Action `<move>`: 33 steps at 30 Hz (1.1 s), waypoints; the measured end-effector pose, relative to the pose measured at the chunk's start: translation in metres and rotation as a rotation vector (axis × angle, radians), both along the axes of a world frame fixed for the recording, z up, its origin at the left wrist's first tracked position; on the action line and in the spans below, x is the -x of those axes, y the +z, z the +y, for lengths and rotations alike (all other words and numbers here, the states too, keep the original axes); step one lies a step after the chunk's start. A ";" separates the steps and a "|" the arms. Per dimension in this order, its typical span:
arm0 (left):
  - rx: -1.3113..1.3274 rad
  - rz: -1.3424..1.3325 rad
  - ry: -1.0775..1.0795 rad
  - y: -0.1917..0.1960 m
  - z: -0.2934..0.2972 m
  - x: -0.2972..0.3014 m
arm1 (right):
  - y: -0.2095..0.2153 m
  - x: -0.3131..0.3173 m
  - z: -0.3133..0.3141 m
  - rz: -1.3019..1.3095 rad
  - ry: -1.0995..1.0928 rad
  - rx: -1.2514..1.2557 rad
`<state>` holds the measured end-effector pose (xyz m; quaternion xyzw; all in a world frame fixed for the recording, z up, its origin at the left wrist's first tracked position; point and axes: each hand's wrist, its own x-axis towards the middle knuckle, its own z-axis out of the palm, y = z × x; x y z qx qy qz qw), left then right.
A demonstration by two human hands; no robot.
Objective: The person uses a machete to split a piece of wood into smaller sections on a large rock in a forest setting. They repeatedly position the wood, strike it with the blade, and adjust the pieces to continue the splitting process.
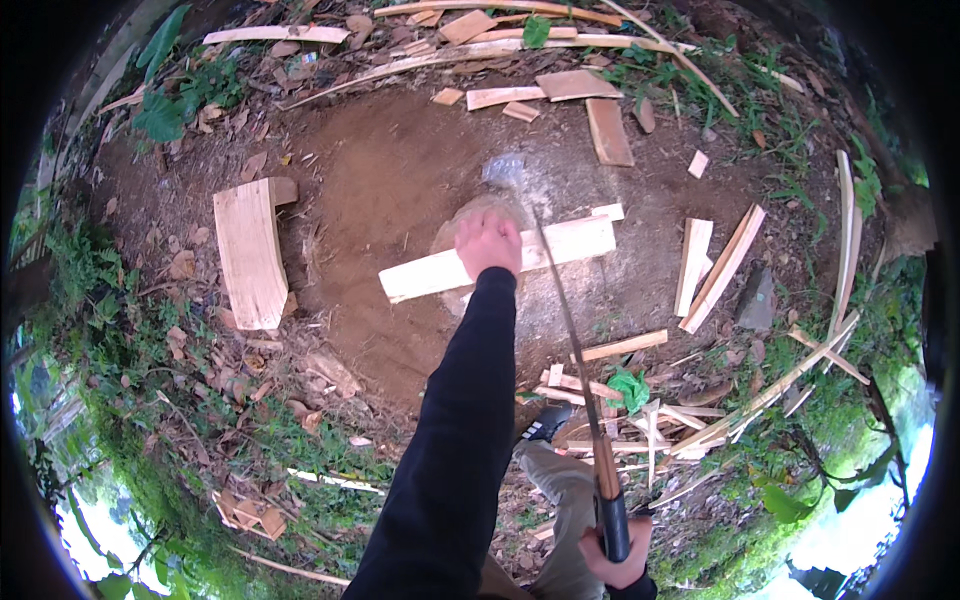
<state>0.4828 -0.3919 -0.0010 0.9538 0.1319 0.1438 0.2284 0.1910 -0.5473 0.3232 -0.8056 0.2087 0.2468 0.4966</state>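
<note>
A pale wooden plank (572, 243) lies at a slight tilt across a round wooden block (447, 234), its right end higher in view than its left. My left hand (489, 240) is closed over the plank near its middle, with the fingers bent round its edge. At the lower right, my right hand (616, 562) grips the black handle of a machete (570, 320). Its long, narrow blade points away from me, seen nearly edge-on, and its tip appears near the plank's far edge. Whether the blade touches the plank, I cannot tell.
Thick pale boards (250, 255) lie at the left. Wood strips (720, 268) and a dark stone (757, 300) lie on the right. A green plastic bag (630, 388) sits among offcuts near my shoe (546, 423). Long strips (440, 60) and plants border the far side.
</note>
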 end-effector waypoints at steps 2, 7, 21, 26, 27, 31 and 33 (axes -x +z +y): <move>0.005 0.057 -0.016 -0.002 -0.004 0.001 | -0.039 -0.037 0.003 -0.023 -0.011 -0.004; 0.011 0.019 -0.022 -0.012 0.000 0.010 | -0.130 -0.143 0.034 -0.199 -0.093 -0.024; -0.006 -0.052 -0.025 -0.002 -0.010 -0.005 | -0.151 -0.162 0.027 -0.326 -0.108 0.015; 0.005 0.053 -0.009 -0.006 0.003 0.007 | -0.048 -0.023 0.007 -0.080 0.001 0.085; 0.004 0.036 -0.008 -0.006 0.003 0.005 | -0.028 0.007 -0.003 0.011 -0.020 0.019; -0.019 0.007 -0.005 -0.006 -0.002 0.003 | -0.073 -0.066 0.013 -0.213 0.078 0.105; 0.040 -0.086 -0.030 0.006 -0.021 -0.005 | -0.157 -0.124 0.014 -0.300 -0.094 0.072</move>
